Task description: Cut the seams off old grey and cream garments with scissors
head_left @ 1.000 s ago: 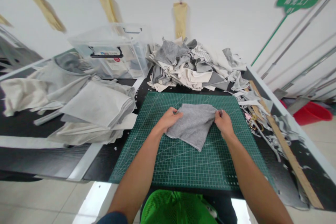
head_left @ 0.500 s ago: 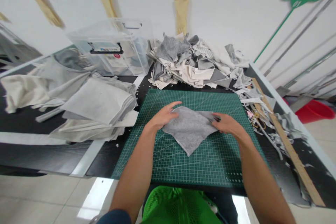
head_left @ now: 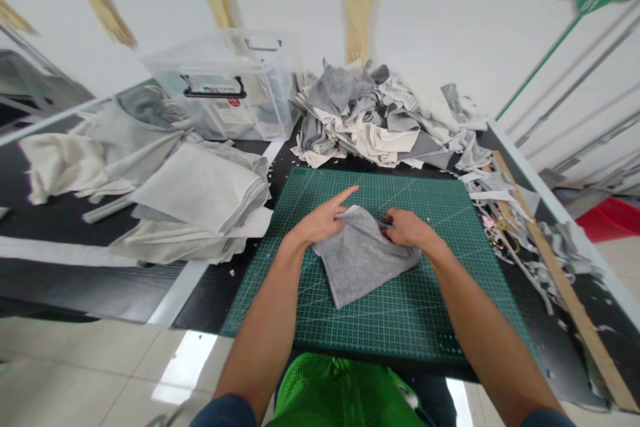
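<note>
A grey piece of fabric (head_left: 357, 260) lies rumpled on the green cutting mat (head_left: 440, 307), one corner pointing toward me. My left hand (head_left: 323, 220) grips its upper left edge between thumb and curled fingers, the index finger stretched out away from me. At the upper right, my right hand (head_left: 404, 228) pinches a fold of the same cloth, its fingertips partly hidden by the material. Part of the fabric's right side spreads beneath that wrist.
Pale folded cloths (head_left: 200, 187) are stacked at left, before a clear plastic box (head_left: 265, 107). A heap of fabric scraps (head_left: 370, 113) sits behind the mat. On the right are a wooden strip (head_left: 565, 287), gold-handled scissors (head_left: 507, 238) and thin offcuts.
My right hand has moved left, toward my left hand, carrying its part of the cloth. The fabric's near corner has swung leftward. The view has shifted slightly.
</note>
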The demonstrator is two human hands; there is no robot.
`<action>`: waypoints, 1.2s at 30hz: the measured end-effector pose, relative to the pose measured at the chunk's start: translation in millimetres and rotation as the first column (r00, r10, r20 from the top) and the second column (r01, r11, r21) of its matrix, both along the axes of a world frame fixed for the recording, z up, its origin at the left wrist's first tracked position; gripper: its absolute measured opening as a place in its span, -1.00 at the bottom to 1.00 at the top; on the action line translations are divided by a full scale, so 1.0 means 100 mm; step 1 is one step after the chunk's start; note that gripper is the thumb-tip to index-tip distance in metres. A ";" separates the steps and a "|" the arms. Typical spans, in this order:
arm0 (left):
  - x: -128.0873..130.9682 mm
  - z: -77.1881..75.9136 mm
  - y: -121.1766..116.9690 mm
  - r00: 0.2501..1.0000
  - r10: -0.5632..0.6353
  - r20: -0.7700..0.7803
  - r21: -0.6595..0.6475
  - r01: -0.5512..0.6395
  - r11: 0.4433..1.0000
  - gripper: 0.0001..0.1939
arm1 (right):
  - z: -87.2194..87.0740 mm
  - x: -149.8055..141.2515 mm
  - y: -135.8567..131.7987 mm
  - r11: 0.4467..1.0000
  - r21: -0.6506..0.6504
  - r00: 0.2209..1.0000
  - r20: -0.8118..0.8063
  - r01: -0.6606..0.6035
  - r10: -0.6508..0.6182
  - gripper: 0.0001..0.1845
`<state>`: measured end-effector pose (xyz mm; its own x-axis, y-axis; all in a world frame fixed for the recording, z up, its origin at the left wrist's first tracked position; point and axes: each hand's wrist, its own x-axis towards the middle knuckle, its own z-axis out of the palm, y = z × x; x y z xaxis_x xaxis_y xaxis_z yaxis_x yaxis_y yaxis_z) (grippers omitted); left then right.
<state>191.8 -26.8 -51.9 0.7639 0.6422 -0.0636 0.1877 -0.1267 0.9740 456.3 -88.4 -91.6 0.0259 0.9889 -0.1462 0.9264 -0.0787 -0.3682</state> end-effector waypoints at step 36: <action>-0.01 -0.22 0.18 0.894 0.325 0.309 -0.065 -0.321 0.945 -0.22 | 0.05 0.40 -0.36 0.954 0.022 0.942 0.152 0.300 -0.300 -0.55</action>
